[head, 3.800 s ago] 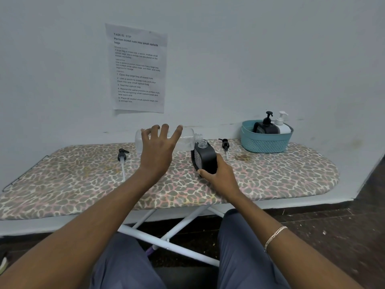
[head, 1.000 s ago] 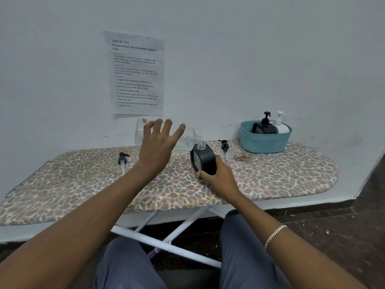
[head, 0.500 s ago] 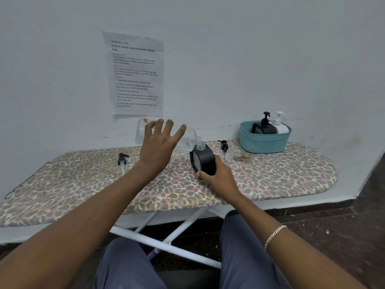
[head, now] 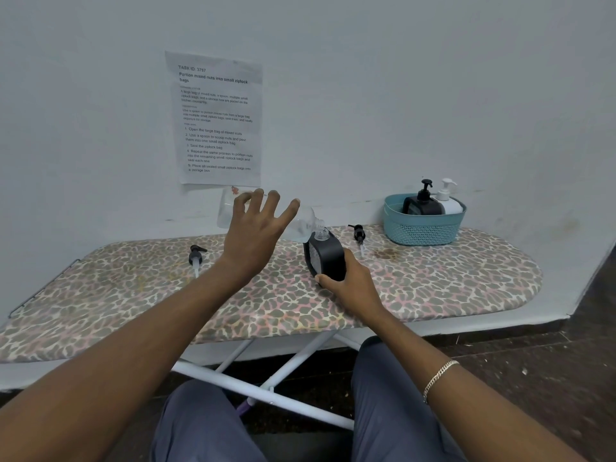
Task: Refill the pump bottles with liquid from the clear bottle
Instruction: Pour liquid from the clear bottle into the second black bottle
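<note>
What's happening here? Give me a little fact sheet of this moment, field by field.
Surface: ironing board with leopard-print cover
Left hand: holds clear bottle tilted, neck at the open mouth of the black pump bottle
Right hand: grips that black pump bottle on the board
Loose parts: pump head left of the hands, second pump head right of them, both lying on the board
Teal basket: holds second black bottle and white bottle, pumps on

The paper sheet taped to the far wall reads "TASK ID: 3797". Its heading says "Portion mixed nuts into small ziplock bags".
</note>
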